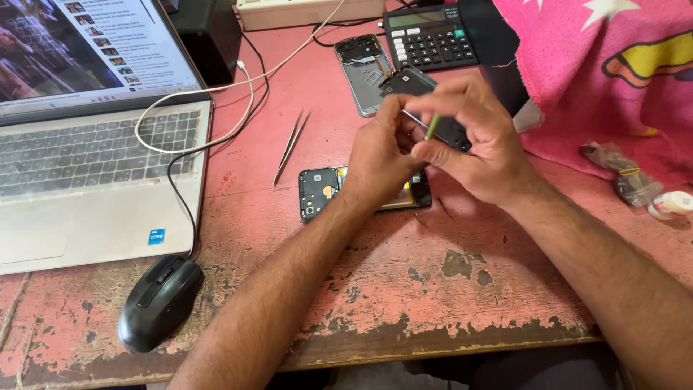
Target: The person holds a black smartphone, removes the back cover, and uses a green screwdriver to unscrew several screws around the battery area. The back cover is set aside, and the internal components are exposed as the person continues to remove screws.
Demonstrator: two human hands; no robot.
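**A:** Start at the left. What's on the desk?

**B:** I see a silver laptop [86,144] open at the left edge, its screen lit. In front of it sits a black mouse [159,302], near the desk's front lip. A white cable [216,90] and a black cable [180,191] loop between laptop and mouse. The table [404,289] is wood in worn pink-red paint, flaked to bare patches along the front.

**A:** And toward the middle?

**B:** Tweezers [290,146] lie bare on the paint. Just right of them an opened phone [321,191] lies flat, its insides up, partly under my left hand [379,155].

**A:** What's that hand doing?

**B:** It's curled closed, fingertips pinching the edge of a dark phone part [440,119] held up off the table. My right hand [480,141] is closed around the same part from the other side and also pinches a thin green-tipped tool [431,128] against it.

**A:** Behind the hands?

**B:** A grey phone frame [364,72] lies flat, a black calculator [429,36] beside it, and a pale power strip [310,11] at the back edge.

**A:** Far right?

**B:** A pink cloth [613,65] with yellow shapes is heaped over that corner. Below it, a small clear bag [624,177] and a white tape roll [671,204].
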